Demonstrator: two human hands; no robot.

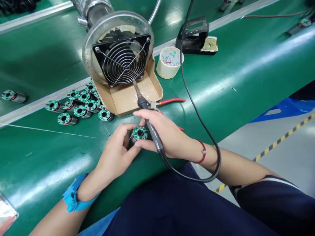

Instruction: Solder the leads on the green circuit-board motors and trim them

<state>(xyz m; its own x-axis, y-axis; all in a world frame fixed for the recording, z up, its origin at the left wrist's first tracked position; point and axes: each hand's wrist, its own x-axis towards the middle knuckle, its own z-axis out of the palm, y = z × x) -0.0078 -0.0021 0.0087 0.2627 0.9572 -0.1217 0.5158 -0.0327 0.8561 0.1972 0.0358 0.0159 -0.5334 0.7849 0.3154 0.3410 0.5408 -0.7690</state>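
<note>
A small cylindrical motor part with a green ring-shaped circuit board (140,133) on its top is between my two hands. My left hand (117,151) grips it from the left with thumb and fingers. My right hand (169,134) holds a soldering iron (153,132), its tip pointing up and away toward the fan, while its thumb and a finger touch the right side of the part. A thin solder wire (71,133) runs from the left edge to my left hand. Red-handled pliers (172,101) lie just beyond my right hand, partly hidden by it.
A fume fan (126,65) stands behind a cardboard tray (115,101). Several similar motor parts (80,111) stand or lean left of it. A tape roll (167,70) and an iron stand (192,42) are behind right. The iron's cable (197,108) loops over my right forearm.
</note>
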